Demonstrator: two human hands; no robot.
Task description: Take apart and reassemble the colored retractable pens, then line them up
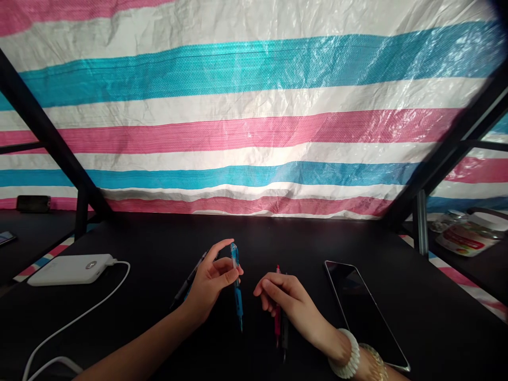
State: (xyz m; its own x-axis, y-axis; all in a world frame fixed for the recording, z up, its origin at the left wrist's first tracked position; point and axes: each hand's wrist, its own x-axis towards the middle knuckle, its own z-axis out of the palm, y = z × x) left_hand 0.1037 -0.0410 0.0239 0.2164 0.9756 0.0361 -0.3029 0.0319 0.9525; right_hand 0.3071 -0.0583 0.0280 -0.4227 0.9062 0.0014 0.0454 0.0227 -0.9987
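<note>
My left hand (216, 278) pinches a blue pen (238, 301) between thumb and fingers, its index finger stretched out past the pen's top. The pen stands nearly upright, point down. Partly hidden behind that hand, a dark pen (188, 283) lies slanted on the black table, with a bit of blue beside it. My right hand (291, 296) hovers over a red pen (277, 333) and a black pen (284, 338), covering their middles. Its fingers are loosely bent and apart, and nothing shows between them. White and clear bracelets (347, 353) circle the right wrist.
A smartphone (365, 312) with a dark screen lies to the right. On the left sits a white power bank (71, 269) with a white cable (79, 320). Black table legs or frame bars (51, 127) rise on both sides. Behind hangs a striped plastic sheet (254, 127). Jars (472, 233) stand far right.
</note>
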